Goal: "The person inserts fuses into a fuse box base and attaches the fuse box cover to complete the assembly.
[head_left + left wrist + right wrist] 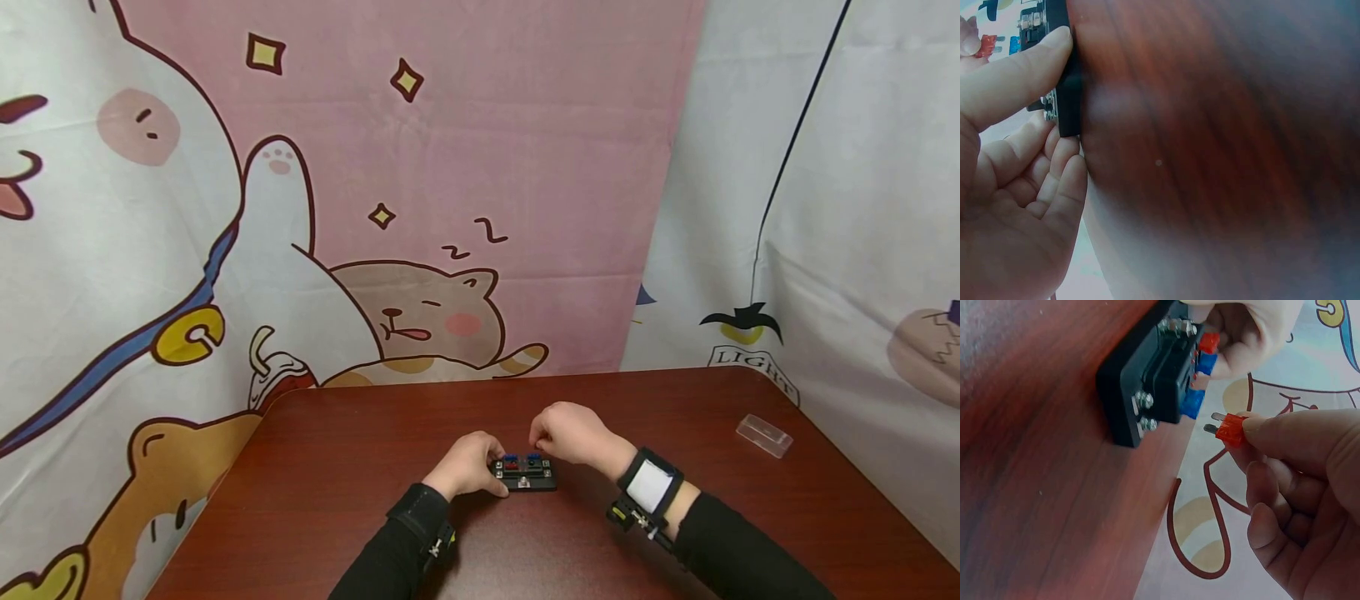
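Observation:
On the table lies a black fuse block [528, 483] with metal screw terminals along its edges. My left hand [467, 467] holds its left end, thumb on the near edge and fingers round the far side. Between thumb and finger, my right hand [573, 433] pinches a red blade fuse [1231, 430], its two metal prongs pointing at the block. A small gap separates this fuse from the block in the right wrist view. Seated in the block are blue fuses [1192, 404] and a red one [1209, 342]. In the head view the pinched fuse is hidden.
A clear plastic lid or tray [764, 436] lies at the right of the brown table [337, 467]. Behind the table's far edge hangs a cloth printed with cartoon animals [450, 317].

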A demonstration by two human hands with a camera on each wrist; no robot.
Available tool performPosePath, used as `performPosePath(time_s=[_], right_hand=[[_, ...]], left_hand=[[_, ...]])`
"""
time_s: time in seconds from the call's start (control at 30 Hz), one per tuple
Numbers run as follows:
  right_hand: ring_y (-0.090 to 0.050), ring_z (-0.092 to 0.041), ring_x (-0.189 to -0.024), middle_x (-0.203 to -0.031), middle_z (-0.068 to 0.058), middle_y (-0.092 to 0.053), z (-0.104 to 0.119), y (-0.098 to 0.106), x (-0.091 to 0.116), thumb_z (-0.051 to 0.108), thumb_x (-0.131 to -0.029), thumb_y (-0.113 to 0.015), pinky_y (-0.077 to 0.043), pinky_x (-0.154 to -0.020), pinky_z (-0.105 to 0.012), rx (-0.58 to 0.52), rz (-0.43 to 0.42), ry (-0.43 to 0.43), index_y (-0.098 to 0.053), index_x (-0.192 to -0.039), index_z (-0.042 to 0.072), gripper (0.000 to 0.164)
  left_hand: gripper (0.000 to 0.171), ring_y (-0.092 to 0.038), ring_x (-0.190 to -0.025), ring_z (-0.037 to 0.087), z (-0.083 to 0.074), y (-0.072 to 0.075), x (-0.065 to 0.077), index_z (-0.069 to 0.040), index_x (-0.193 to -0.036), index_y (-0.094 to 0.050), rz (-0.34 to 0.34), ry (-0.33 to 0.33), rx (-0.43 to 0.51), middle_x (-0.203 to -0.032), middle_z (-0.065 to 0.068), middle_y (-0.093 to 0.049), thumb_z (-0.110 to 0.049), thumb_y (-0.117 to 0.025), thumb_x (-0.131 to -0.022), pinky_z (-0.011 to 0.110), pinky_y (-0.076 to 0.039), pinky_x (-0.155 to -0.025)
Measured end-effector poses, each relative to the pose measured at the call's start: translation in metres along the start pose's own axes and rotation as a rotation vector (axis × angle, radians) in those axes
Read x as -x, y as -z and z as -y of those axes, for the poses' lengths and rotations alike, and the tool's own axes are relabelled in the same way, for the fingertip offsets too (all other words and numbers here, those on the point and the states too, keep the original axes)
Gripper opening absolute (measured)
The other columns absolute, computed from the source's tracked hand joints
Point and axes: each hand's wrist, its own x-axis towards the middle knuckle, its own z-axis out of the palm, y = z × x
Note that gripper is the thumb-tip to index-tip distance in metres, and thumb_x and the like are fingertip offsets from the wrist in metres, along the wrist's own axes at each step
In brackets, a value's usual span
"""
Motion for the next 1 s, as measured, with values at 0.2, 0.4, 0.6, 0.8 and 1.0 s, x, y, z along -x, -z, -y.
performPosePath(time_s=[0.2, 0.4, 0.6, 0.8, 1.0], right_hand=[[-0.055, -0.003, -0.066, -0.075, 0.012, -0.066, 0.004, -0.003, 0.001, 0.007, -0.083, -0.076, -0.049, -0.059, -0.026, 0.010, -0.014, 0.063, -0.076, -0.079, 0.017, 0.012], [-0.058, -0.004, -0.069, -0.076, 0.012, -0.067, 0.008, -0.001, 0.001, 0.008, -0.083, -0.077, -0.050, -0.061, -0.027, 0.025, 0.002, 0.072, -0.076, -0.079, 0.018, 0.011], [-0.058, -0.005, -0.069, -0.075, 0.011, -0.066, 0.011, -0.002, 0.003, 0.007, -0.082, -0.077, -0.049, -0.060, -0.026, 0.020, 0.012, 0.093, -0.076, -0.079, 0.017, 0.011], [-0.056, -0.004, -0.068, -0.075, 0.012, -0.066, 0.013, -0.005, 0.004, 0.010, -0.083, -0.077, -0.049, -0.060, -0.025, 0.029, 0.024, 0.096, -0.077, -0.080, 0.017, 0.008], [-0.057, -0.004, -0.068, -0.075, 0.011, -0.067, 0.012, -0.009, 0.003, 0.011, -0.083, -0.078, -0.048, -0.059, -0.025, 0.040, 0.032, 0.100, -0.077, -0.080, 0.017, 0.007]], left_hand=[[0.042, -0.055, -0.079, 0.012, 0.000, 0.000, 0.000, -0.007, -0.093, -0.072, 0.001, 0.001, -0.008, -0.086, -0.003, -0.060, -0.017, -0.096, -0.060, 0.033, -0.048, -0.076], [0.041, -0.054, -0.077, 0.011, -0.001, 0.001, 0.001, -0.007, -0.091, -0.071, -0.001, 0.001, -0.001, -0.085, -0.003, -0.059, -0.016, -0.096, -0.059, 0.032, -0.047, -0.074], [0.041, -0.053, -0.077, 0.011, -0.002, 0.002, 0.001, -0.007, -0.090, -0.071, -0.004, -0.002, 0.004, -0.084, -0.003, -0.059, -0.016, -0.096, -0.059, 0.032, -0.047, -0.074], [0.041, -0.054, -0.077, 0.011, 0.000, 0.000, 0.000, -0.008, -0.091, -0.071, -0.003, -0.007, -0.004, -0.084, -0.004, -0.059, -0.018, -0.096, -0.060, 0.032, -0.048, -0.075], [0.041, -0.053, -0.075, 0.010, 0.001, -0.001, 0.000, -0.008, -0.090, -0.071, -0.003, 0.000, 0.004, -0.083, -0.004, -0.059, -0.017, -0.096, -0.059, 0.031, -0.047, -0.073]])
